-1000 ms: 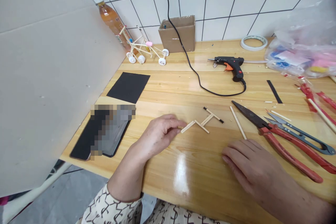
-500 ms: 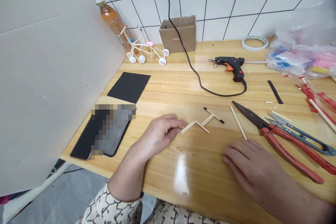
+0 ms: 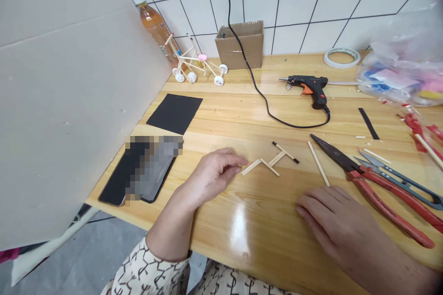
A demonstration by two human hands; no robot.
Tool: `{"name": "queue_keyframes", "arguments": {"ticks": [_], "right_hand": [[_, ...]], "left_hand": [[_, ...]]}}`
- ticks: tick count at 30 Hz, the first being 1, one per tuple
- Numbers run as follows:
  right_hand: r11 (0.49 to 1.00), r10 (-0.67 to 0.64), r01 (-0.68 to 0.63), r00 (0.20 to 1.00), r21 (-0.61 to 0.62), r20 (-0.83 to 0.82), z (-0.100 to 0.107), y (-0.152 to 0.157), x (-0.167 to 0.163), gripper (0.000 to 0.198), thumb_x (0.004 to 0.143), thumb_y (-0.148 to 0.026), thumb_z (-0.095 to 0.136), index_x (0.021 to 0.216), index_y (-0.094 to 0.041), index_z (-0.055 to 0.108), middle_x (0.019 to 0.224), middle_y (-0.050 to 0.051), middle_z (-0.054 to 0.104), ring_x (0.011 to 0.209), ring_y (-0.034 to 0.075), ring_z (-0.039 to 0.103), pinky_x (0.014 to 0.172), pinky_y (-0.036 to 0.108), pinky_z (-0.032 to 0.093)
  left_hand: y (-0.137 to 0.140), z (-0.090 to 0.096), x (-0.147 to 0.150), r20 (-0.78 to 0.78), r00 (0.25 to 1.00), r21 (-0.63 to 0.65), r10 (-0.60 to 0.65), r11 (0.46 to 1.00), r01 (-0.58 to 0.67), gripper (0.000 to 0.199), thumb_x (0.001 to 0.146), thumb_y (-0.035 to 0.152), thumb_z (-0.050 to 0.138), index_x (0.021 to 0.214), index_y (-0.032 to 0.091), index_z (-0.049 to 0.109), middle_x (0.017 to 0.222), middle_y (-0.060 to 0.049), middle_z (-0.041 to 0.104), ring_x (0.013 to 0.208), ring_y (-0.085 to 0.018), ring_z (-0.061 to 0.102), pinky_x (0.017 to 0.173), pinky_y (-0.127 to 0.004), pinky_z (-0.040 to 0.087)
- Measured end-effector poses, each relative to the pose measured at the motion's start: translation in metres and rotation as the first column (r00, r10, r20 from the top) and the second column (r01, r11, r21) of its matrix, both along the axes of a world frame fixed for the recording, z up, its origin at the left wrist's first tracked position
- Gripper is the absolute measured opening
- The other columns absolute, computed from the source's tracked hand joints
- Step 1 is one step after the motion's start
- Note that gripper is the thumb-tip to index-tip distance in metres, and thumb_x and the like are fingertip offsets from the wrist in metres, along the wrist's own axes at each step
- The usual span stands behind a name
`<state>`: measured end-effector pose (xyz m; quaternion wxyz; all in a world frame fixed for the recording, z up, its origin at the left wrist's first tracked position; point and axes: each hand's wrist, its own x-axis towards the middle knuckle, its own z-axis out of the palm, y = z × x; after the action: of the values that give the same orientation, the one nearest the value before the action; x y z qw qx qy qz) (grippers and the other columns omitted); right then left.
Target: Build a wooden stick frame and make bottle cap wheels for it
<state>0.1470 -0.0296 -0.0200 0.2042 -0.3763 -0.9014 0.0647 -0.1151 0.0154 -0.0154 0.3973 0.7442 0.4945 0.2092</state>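
Stick frame: Because it is made up of thin wooden sticks, very little weight is to be expected; it is laid flat on the tabletop, between the two hands and slightly beyond them.
Paired sticks: They are set side by side at the left, near end; stiffness along their length can be assumed, and a pinch across both is best suited.
Joints: Whether they are bonded or merely butted together cannot be told; they are judged the fragile points, so twisting should be avoided.
Black-tipped crossbar: It is placed at the far right end; if pressed at one tip, leverage would be put on its joint.
Left hand: A narrow gap is left between thumb and forefinger, with nothing seen held; it is poised just beside the paired sticks' near end.
Right hand: It is rested palm down, fingers curled, at the loose stick's near end; whether anything is gripped underneath cannot be told.
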Motion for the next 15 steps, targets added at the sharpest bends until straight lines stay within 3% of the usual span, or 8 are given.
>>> {"name": "queue_keyframes", "arguments": {"ticks": [15], "right_hand": [[1.0,0.01,-0.01,1.0,0.004,-0.004,-0.0023,-0.0001,0.0004,0.031,0.088,-0.01,0.037,0.071,-0.014,0.063,0.069,0.008,0.06,0.067,0.019,0.052,0.063,0.032,0.035]], "left_hand": [[-0.0001,0.0012,0.0013,-0.02,1.0,-0.006,-0.017,1.0,0.016,0.027,0.082,0.008,0.049,0.098,0.019,0.067,0.092,-0.004,0.063,0.085,-0.015,0.059,0.074,-0.027,0.047]]}}
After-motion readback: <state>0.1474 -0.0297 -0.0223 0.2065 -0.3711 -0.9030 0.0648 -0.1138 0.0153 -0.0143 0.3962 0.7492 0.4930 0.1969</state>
